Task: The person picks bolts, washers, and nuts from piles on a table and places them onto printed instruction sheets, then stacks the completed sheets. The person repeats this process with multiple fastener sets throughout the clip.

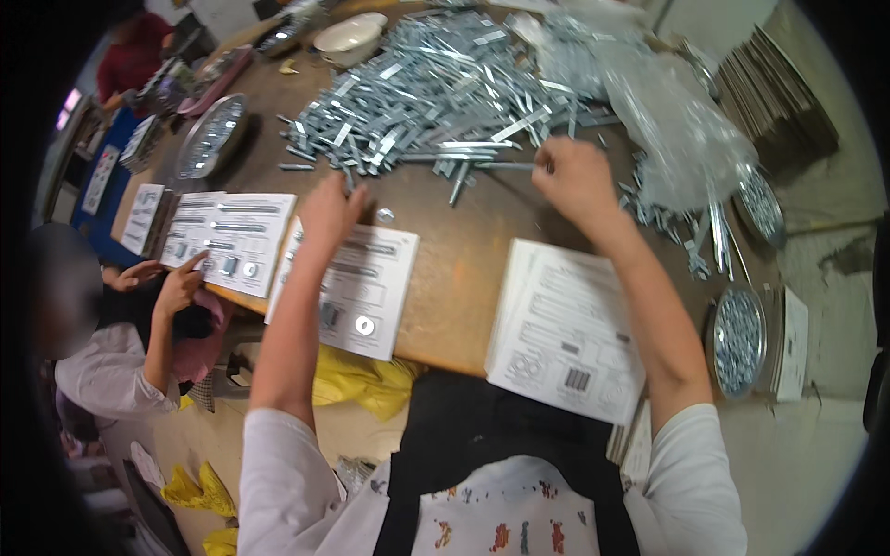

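A large heap of shiny metal parts (417,88), mostly rods and flat strips, covers the far middle of the table. At its near left edge is my left hand (329,215), fingers closed, with a small metal piece showing at the fingertips; whether it is gripped I cannot make out. My right hand (577,176) is curled at the heap's right side, pinching the end of a thin metal rod (501,166). Below my left forearm lies a printed card (389,287) carrying metal parts and a round washer (364,325). A stack of printed sheets (570,329) lies under my right forearm.
Metal bowls of small parts (739,338) stand at the right, below a clear plastic bag (663,120). Another metal bowl (213,134) and a cream basin (350,39) sit far left. A co-worker's hand (181,283) touches a parts card (246,236) at left. Cardboard sheets (779,93) stand far right.
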Action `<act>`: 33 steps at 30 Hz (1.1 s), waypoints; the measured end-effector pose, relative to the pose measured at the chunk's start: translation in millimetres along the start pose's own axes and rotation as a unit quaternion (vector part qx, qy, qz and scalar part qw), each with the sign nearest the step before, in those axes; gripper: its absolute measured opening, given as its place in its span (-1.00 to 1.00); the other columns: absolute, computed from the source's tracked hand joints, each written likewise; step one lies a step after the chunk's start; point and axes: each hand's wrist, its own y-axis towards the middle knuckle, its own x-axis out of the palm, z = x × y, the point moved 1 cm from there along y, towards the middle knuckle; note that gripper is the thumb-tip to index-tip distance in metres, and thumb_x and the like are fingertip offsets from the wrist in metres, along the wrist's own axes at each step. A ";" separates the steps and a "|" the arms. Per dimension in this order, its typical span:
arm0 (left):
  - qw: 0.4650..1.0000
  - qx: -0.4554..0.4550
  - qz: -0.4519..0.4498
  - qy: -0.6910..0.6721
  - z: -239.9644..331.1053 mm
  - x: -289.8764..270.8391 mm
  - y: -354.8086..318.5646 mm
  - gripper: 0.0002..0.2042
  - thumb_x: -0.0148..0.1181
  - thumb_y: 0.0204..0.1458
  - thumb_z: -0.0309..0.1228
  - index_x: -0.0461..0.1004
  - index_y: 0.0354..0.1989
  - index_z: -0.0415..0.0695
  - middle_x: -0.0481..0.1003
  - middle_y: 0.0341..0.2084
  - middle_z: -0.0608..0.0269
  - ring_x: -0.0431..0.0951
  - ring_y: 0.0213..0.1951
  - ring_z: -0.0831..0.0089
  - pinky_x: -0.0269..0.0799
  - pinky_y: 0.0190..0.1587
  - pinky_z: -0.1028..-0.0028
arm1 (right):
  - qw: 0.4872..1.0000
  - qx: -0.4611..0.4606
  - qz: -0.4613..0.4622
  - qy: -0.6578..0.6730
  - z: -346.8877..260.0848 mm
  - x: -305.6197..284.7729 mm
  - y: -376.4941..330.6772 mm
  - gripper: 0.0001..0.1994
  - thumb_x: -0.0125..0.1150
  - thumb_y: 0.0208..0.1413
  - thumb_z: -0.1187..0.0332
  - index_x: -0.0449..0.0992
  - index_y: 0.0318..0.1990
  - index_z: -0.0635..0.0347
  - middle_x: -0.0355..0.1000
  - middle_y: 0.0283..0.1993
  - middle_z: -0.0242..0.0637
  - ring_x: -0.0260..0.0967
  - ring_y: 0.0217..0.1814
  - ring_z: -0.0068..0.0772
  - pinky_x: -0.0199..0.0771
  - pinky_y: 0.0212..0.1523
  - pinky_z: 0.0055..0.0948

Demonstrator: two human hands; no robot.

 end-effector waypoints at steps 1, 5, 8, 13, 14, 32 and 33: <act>1.000 -0.001 -0.017 0.010 3.0 5.7 5.4 -0.61 0.27 0.05 -0.06 0.48 -0.18 -0.17 0.58 -0.29 -0.09 0.57 -0.17 -0.09 0.47 -0.15 0.05 | 0.999 -0.028 0.025 0.036 -7.5 -32.6 -9.8 -0.90 0.24 -0.07 0.34 0.58 -0.41 0.12 0.53 -0.37 -0.13 0.52 -0.31 -0.04 0.52 -0.23 -0.11; 0.997 -0.038 -0.061 0.020 -10.8 9.7 26.4 -0.63 0.28 -0.03 -0.29 0.48 -0.04 -0.16 0.59 -0.20 -0.14 0.58 -0.11 -0.11 0.48 -0.07 0.06 | 0.988 -0.002 0.071 0.139 -22.1 -141.1 -58.6 -0.80 0.27 -0.02 0.48 0.53 -0.20 0.24 0.56 -0.33 -0.20 0.57 -0.30 -0.34 0.54 -0.25 -0.42; 0.999 -0.025 -0.038 0.001 -24.3 4.6 27.0 -0.59 0.20 -0.01 -0.34 0.48 0.06 -0.17 0.59 -0.21 -0.15 0.59 -0.14 -0.07 0.49 -0.10 0.12 | 0.997 -0.017 -0.016 0.077 -31.9 -177.1 -98.8 -0.78 0.28 -0.02 0.50 0.50 -0.17 0.22 0.54 -0.33 -0.17 0.55 -0.30 -0.22 0.53 -0.28 -0.33; 0.912 0.001 -0.083 -0.402 50.6 -43.2 -62.8 -0.65 0.09 0.15 -0.52 0.44 0.13 -0.29 0.55 -0.36 0.24 0.54 -0.33 0.52 0.46 -0.25 0.51 | 0.984 -0.137 -0.108 0.030 -31.3 -135.7 -139.6 -0.86 0.11 0.00 0.52 0.41 -0.25 0.17 0.39 -0.46 -0.20 0.45 -0.35 -0.07 0.43 -0.37 -0.14; 0.871 -0.022 -0.147 -0.469 82.0 -52.8 -86.5 -0.67 0.10 0.18 -0.52 0.46 0.12 -0.26 0.52 -0.34 0.32 0.53 -0.31 0.56 0.45 -0.25 0.55 | 0.980 -0.144 -0.110 0.082 -33.5 -118.2 -140.6 -0.88 0.11 0.01 0.51 0.40 -0.27 0.18 0.39 -0.46 -0.20 0.45 -0.34 -0.07 0.44 -0.35 -0.15; 0.676 -0.094 -0.169 -0.711 199.5 11.5 -203.6 -0.65 0.04 0.26 -0.56 0.32 0.22 -0.30 0.50 -0.07 0.25 0.48 -0.06 0.57 0.36 0.09 0.53 | 0.846 0.356 0.058 0.393 63.5 -65.5 -282.1 -0.39 0.01 0.30 0.33 0.02 0.44 0.32 0.03 0.48 0.14 -0.01 0.53 -0.02 0.05 0.44 -0.23; 0.677 -0.088 -0.172 -0.711 200.9 14.0 -203.5 -0.65 0.06 0.26 -0.53 0.33 0.21 -0.28 0.50 -0.06 0.25 0.48 -0.04 0.56 0.36 0.09 0.52 | 0.851 0.354 0.067 0.383 62.1 -61.4 -273.0 -0.39 0.02 0.30 0.32 0.03 0.43 0.32 0.04 0.47 0.13 -0.01 0.53 -0.02 0.04 0.44 -0.23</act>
